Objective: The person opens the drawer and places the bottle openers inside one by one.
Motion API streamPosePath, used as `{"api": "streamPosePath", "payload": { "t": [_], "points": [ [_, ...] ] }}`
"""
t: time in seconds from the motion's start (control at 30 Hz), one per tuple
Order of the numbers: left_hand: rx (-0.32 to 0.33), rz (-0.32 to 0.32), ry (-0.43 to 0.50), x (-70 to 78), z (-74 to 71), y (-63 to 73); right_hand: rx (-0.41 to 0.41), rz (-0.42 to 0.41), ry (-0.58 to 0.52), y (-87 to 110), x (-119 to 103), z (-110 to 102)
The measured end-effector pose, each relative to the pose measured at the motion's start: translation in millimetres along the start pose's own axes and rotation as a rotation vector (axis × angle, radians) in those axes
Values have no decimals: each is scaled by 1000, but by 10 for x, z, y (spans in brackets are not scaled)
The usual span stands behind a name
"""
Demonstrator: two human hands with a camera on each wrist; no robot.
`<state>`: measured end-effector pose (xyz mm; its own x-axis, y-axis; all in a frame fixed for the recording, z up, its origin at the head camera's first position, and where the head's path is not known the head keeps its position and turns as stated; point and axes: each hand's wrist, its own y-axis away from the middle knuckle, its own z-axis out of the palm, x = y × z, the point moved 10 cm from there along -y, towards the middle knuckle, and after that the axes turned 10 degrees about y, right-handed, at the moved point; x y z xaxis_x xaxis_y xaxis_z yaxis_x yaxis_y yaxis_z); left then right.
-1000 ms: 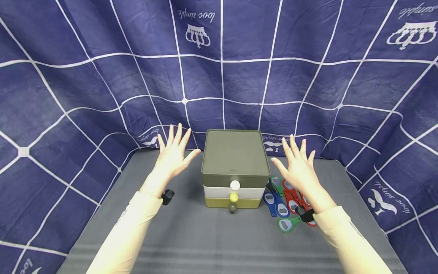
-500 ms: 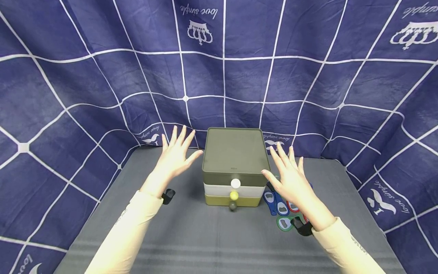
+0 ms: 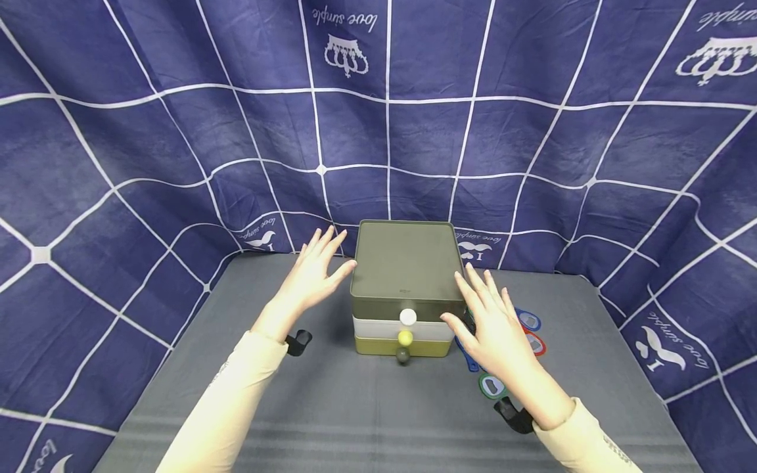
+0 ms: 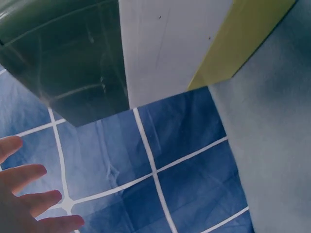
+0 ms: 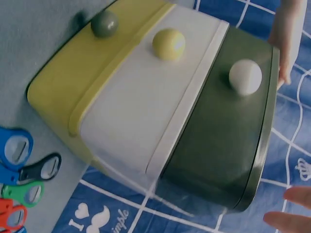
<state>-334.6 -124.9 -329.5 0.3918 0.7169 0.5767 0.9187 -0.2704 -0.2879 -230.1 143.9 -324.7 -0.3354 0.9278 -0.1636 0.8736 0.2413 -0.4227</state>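
A small three-tier drawer box (image 3: pixel 408 263) stands on the table, dark green on top, white in the middle and yellow at the bottom. Each tier's front carries a round knob: a white knob (image 5: pixel 245 77), a yellow knob (image 5: pixel 168 44) and a dark green knob (image 5: pixel 104 24). All three drawers look pushed in. My left hand (image 3: pixel 312 272) hovers beside the box's left side, fingers straight and spread, holding nothing. On the other side my right hand (image 3: pixel 493 328), also with extended fingers and nothing in it, is near the box's right front corner and overlaps several bottle openers (image 3: pixel 492 386).
Several bottle openers in blue, red, green and black lie right of the box; a blue one (image 5: pixel 16 148) shows in the right wrist view. A grey cloth (image 3: pixel 331 407) covers the table. Blue curtains (image 3: pixel 414 131) with white lines close off the back and sides.
My right hand has moved left and down toward the box's front corner, and the left hand has shifted slightly right. The box has stayed in place.
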Motion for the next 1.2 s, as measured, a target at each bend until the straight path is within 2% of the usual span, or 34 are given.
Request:
{"api": "streamPosePath", "payload": {
  "t": [0.3,0.7,0.77,0.87,1.03,1.2],
  "points": [
    [-10,0,141,-64,159,-62,186,-14,-16,189,-159,-91],
    [-29,-51,256,-140,306,-97,297,-17,-110,291,-329,-9],
    [-33,-63,278,-159,321,-105,278,1,-156,289,-333,57],
    [-47,-88,330,-193,357,-111,192,66,-273,263,-303,222],
    [-57,-145,453,-242,398,-104,0,279,-574,230,-178,573],
    [-61,-170,536,-264,433,-117,-96,444,-877,226,-130,840]
  ]
}}
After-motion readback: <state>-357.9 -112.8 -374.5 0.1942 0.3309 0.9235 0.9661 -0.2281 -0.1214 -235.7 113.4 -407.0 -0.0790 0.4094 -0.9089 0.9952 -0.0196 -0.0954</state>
